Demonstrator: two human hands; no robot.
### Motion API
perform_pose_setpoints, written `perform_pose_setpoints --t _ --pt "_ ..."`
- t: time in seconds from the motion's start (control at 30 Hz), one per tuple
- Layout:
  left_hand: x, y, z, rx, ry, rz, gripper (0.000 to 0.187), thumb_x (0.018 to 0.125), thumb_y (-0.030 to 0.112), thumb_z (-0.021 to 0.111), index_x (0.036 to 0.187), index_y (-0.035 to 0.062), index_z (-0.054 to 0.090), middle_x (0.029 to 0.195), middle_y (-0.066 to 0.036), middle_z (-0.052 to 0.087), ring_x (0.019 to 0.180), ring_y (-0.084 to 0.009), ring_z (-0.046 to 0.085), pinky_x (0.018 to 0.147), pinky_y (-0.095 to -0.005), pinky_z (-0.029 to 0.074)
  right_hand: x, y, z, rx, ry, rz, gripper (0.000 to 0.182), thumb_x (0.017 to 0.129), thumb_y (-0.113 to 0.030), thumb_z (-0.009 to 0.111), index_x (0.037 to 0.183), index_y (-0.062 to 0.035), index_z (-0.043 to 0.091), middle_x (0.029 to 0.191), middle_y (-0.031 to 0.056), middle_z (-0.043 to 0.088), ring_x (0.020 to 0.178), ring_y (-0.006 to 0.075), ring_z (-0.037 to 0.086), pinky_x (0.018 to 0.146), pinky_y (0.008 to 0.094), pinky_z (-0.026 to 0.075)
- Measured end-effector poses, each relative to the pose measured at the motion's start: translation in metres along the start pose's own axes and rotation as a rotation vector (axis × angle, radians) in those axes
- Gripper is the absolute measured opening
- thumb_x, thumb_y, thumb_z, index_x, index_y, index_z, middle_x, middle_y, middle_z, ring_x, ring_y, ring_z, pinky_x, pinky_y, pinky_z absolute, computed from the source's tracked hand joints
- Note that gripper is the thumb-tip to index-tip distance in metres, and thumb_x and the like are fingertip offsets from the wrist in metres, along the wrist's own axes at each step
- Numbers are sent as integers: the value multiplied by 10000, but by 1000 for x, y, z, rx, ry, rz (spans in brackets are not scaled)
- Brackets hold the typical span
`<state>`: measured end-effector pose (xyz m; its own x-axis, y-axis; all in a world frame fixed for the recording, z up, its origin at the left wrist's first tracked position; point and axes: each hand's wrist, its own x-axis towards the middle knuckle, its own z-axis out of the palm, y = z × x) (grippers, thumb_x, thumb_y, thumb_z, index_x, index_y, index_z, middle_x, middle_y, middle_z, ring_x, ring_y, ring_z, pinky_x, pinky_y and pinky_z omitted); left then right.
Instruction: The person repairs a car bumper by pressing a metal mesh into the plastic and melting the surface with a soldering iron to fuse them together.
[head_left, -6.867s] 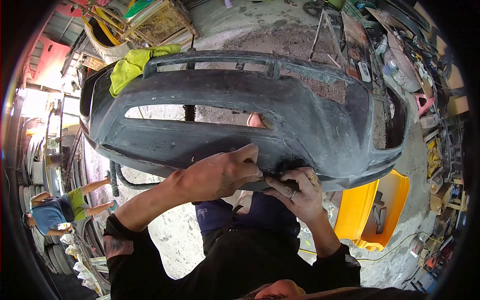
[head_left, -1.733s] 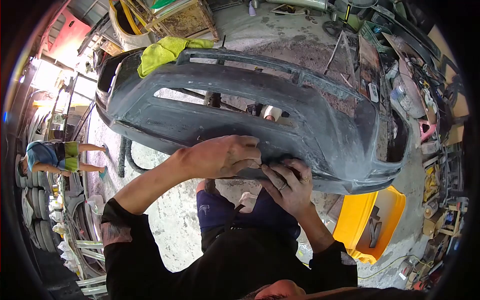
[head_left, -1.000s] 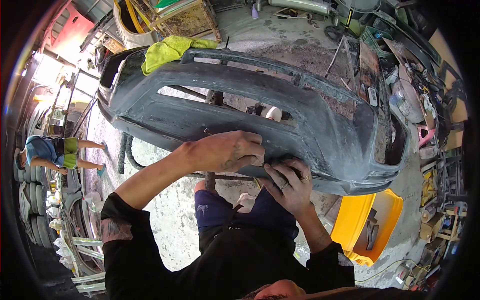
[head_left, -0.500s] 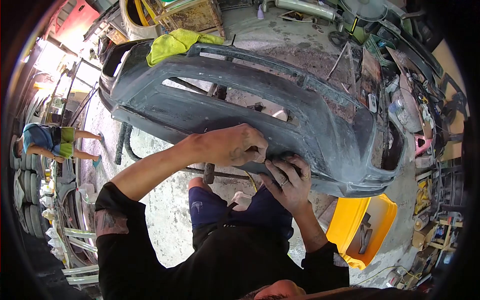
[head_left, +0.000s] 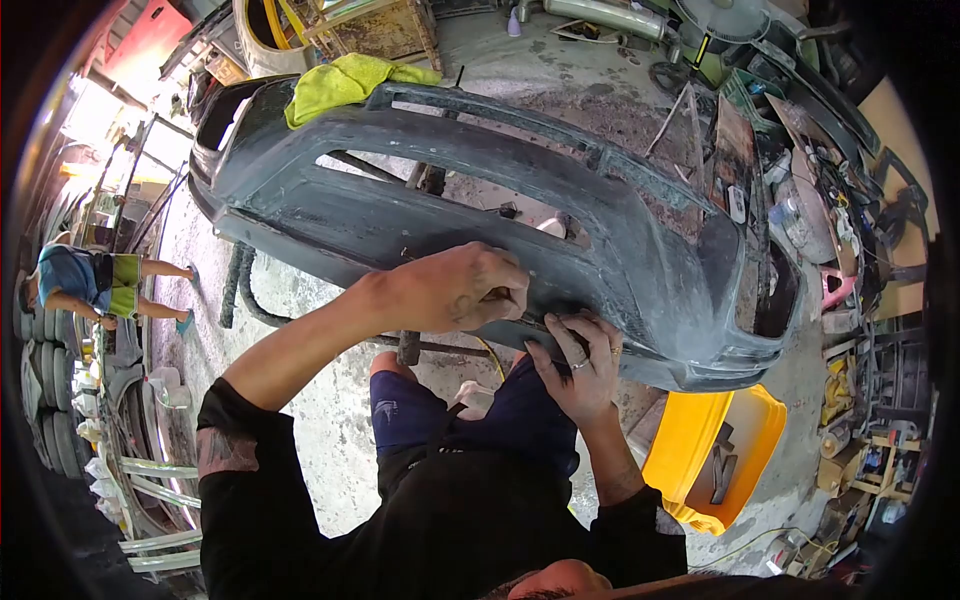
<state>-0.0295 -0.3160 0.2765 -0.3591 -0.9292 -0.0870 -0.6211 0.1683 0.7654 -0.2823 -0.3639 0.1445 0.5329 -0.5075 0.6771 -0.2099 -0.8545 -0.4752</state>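
A dark grey car bumper cover (head_left: 640, 270), scuffed with pale sanding marks, lies across the view in front of my body. My left hand (head_left: 470, 288) is closed at its lower middle, fingers curled in and thumb pressed to them; whatever they pinch is hidden. Just to the right, my right hand (head_left: 580, 365), dusty and wearing a ring, rests on the bumper's lower edge. Its fingers lie on the panel and the thumb is stretched out apart. A yellow-green cloth (head_left: 350, 88) is draped over the bumper's far left top.
Beneath the bumper is a dark stand (head_left: 408, 345). A yellow bin (head_left: 690, 440) with dark pieces inside stands at lower right. Another person (head_left: 100, 283) stands at far left, near stacked tyres. A fan (head_left: 725, 18), shelves and clutter line the right side.
The view has shifted slightly, so the bumper appears a little further left. My right hand's fingers have moved slightly right along the bumper and drawn closer together. My left hand stays closed in nearly the same place.
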Motion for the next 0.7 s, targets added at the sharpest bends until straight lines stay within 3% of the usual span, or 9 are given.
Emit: perform_pose_setpoints --t 0.17,0.3,0.37,0.47,0.6,0.7 --pt "-7 4 4 209 56 1 92 994 100 726 1022 25 681 981 -136 597 950 -396 690 824 -525 550 -4 6 2 123 106 -33 445 769 -132 991 1151 -136 763 1272 45 672 1178 321 647 1032 440 551" --pt "-6 2 3 211 36 17 93 1003 108 721 1029 28 682 992 -136 580 948 -390 683 827 -531 551 -8 6 8 158 127 6 424 780 -183 992 1144 -161 776 1230 57 677 1204 328 646 1024 454 534" --pt "-5 3 2 175 -7 -19 155 995 45 718 1149 34 712 1067 -135 614 974 -385 683 843 -508 544 -5 5 6 78 79 -47 513 782 -197 987 1251 -171 781 1318 31 654 1215 302 624 1032 427 553" --pt "-4 3 4 205 -27 -37 145 999 44 712 1143 26 709 1060 -135 612 971 -385 684 834 -498 544 -2 4 3 20 14 -82 546 801 -225 972 1313 -180 788 1347 22 647 1247 298 598 1053 429 549" --pt "0 3 11 207 -5 50 158 1000 45 707 1155 17 693 1052 -140 603 975 -384 685 828 -492 547 -1 4 3 -6 -51 -100 544 818 -236 957 1333 -178 793 1358 16 646 1271 299 576 1084 435 545" --pt "9 7 5 332 -119 41 180 1001 43 699 1177 13 673 1078 -148 610 1000 -383 689 833 -493 552 0 6 0 -5 -49 -111 535 822 -239 951 1329 -176 794 1362 18 648 1282 294 564 1107 447 540"
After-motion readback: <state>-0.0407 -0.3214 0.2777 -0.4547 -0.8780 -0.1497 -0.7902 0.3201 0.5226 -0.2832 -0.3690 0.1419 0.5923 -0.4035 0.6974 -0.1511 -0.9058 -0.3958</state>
